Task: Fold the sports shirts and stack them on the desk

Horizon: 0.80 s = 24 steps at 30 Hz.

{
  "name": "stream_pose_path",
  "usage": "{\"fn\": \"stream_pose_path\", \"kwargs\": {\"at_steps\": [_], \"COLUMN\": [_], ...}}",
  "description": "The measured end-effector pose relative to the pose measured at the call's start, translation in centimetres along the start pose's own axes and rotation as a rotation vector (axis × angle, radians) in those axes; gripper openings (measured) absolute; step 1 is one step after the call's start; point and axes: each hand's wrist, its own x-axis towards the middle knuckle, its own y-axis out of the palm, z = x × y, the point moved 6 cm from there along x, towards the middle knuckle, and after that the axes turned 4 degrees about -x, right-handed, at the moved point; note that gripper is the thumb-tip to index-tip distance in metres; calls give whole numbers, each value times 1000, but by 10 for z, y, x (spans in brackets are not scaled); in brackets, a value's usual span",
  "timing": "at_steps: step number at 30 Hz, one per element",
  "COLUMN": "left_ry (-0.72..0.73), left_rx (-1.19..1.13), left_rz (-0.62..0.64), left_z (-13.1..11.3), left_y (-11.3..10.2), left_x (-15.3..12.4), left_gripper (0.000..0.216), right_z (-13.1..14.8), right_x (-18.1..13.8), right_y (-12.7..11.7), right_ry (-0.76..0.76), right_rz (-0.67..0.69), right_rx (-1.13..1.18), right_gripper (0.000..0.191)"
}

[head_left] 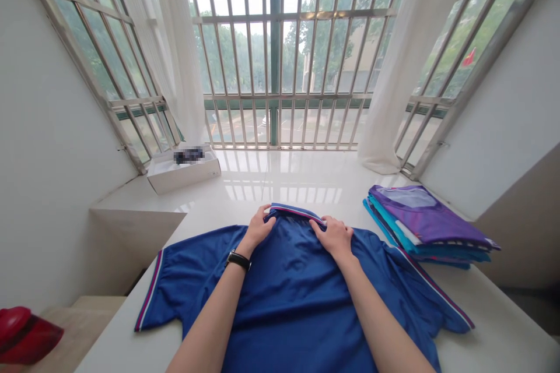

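A blue short-sleeved shirt point(301, 297) with striped red and white trim lies spread flat on a white table point(490, 326), its collar at the far side. My left hand point(259, 228), with a black watch on the wrist, pinches the collar's left end. My right hand point(335, 235) rests curled on the collar's right end, fingers pressing the cloth. Both sleeves lie out to the sides.
A stack of folded purple and teal shirts point(426, 227) sits at the right. A white box point(184, 168) stands on the glossy window ledge at the back left. Barred windows and white curtains lie beyond. A red object point(24, 335) is low at the left.
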Motion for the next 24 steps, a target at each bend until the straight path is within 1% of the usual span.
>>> {"fn": "stream_pose_path", "kwargs": {"at_steps": [2,4,8,11,14,16,18,21,24], "left_ry": [-65,-112,-109,-89,-59,-45,-39,-49,-63], "left_rx": [-236,-398,-440,-498,-624,-696,-720,-710,-669], "left_rz": [0,3,51,83,164,225,259,278,303], "left_z": [3,5,2,-5,-14,-20,-22,-21,-19], "left_y": [2,3,0,-5,-7,-7,-8,-10,-11], "left_x": [1,0,-2,-5,-8,-11,-13,-15,-17], "left_gripper": [51,52,49,52,54,54,52,50,56], "right_z": [-3,-5,-8,-6,-3,0,1,3,6], "right_x": [2,4,6,7,8,8,8,6,5], "right_y": [4,7,8,5,1,-2,-4,-4,-3], "right_ry": [9,-1,-39,-88,-133,-153,-165,-184,-210], "right_rz": [51,63,57,71,92,107,129,181,231], "right_rx": [80,212,416,541,659,705,725,746,791], "right_gripper": [48,45,41,48,54,58,60,58,53]}}
